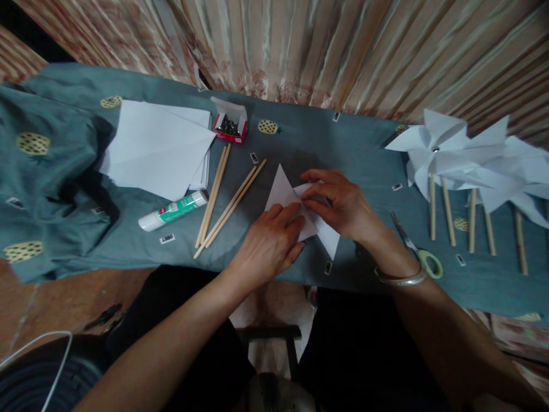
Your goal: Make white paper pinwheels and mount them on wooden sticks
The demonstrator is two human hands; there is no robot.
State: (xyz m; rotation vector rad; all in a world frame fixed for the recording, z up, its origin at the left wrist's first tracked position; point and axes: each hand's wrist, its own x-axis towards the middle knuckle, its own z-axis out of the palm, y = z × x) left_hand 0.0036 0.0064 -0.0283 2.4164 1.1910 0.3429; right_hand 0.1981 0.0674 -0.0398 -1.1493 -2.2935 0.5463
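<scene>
A white paper pinwheel [281, 186], cut into pointed flaps, lies on the cloth in front of me. My left hand [274, 243] rests over its near left side, fingers curled together and pressing on the paper by the centre. From the right, my right hand [337, 203] pinches a folded part of the same paper near the middle, thumb and fingers close together. One pointed flap sticks out beyond my left fingers, and another points down between the hands. My fingers cover part of the centre.
To the left are stacked white paper [158, 149], a glue stick [174, 210], several wooden sticks [231, 209] and an open red box [231, 123] of small metal pins. Scissors [416, 246] lie right of my right hand, near several finished pinwheels [446, 146] on sticks.
</scene>
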